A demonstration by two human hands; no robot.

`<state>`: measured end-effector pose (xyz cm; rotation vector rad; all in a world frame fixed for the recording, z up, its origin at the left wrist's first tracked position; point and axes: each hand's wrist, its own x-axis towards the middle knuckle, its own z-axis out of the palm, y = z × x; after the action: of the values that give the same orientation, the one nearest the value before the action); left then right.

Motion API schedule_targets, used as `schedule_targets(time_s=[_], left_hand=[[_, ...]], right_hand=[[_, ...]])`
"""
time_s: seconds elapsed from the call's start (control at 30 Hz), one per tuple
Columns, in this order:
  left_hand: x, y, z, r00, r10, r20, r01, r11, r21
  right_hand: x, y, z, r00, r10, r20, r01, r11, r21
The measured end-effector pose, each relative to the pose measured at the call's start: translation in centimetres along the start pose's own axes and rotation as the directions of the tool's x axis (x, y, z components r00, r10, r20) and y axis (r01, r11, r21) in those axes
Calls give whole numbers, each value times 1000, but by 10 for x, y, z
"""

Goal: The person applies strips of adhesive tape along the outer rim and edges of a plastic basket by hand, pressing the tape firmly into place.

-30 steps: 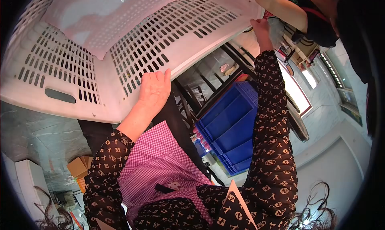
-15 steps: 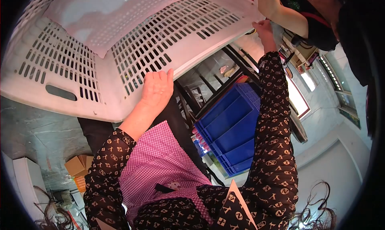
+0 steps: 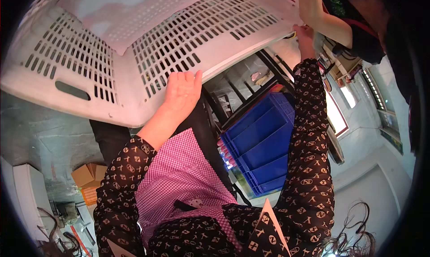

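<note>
A large white slotted plastic basket (image 3: 209,29) fills the upper left, tilted, with its inside towards me. A sheet of thin clear plastic (image 3: 130,15) lies inside it. My left hand (image 3: 182,93) is closed over the near rim, its fingers bent to the inner side. Farther along the same rim, close to the right corner, my right hand (image 3: 305,38) grips the edge; its fingertips are partly hidden. Another person's forearm (image 3: 329,24) reaches to the basket just beyond my right hand, and that hand is out of view.
Below the basket, a blue plastic crate (image 3: 260,142) stands by a dark metal rack (image 3: 224,89). A cardboard box (image 3: 88,175) and an orange crate (image 3: 89,195) are on the floor at lower left. The other person stands at upper right.
The basket has shifted slightly up and to the right in view, with both my hands still on its rim. A pink item at the top edge has gone out of view.
</note>
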<state>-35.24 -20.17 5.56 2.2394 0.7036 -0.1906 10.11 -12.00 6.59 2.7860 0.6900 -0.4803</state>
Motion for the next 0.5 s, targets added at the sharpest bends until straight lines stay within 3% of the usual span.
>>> schedule_targets(time_s=[0.03, 0.1, 0.13, 0.2, 0.27, 0.3, 0.33, 0.37, 0.43, 0.5], left_hand=[[1, -1, 0, 999, -13, -46, 10, 999, -50], [1, -2, -2, 997, -45, -63, 40, 996, -79], [1, -2, -3, 998, -45, -50, 41, 996, -76], [3, -2, -3, 998, -55, -14, 54, 997, -46], [3, -3, -4, 999, -51, -6, 50, 998, -47], [2, -4, -5, 999, -40, 2, 40, 998, -49], [1, -5, -5, 999, -32, -12, 32, 998, -47], [2, -5, -5, 999, -36, -8, 35, 998, -45], [2, -6, -4, 998, -51, -47, 50, 999, -14], [1, -7, -5, 994, -69, -86, 70, 998, 8]], right_hand=[[4, 7, 2, 1000, -1, 10, 1, 1000, 4], [9, 22, 5, 957, -271, -105, 246, 948, -202], [-4, 12, 4, 957, -272, -100, 249, 948, -199], [-42, -8, 3, 838, -499, -222, 455, 862, -222], [-94, -32, 17, 685, -714, -143, 723, 691, 14], [-137, -49, 27, 635, -769, -70, 770, 622, 142], [-170, -57, 39, 455, -890, -21, 888, 452, 84], [-204, -63, 46, 370, -917, 149, 891, 396, 222], [-255, -79, 54, 250, -916, 313, 885, 347, 309], [-275, -73, 65, 289, -883, 369, 852, 413, 320]])
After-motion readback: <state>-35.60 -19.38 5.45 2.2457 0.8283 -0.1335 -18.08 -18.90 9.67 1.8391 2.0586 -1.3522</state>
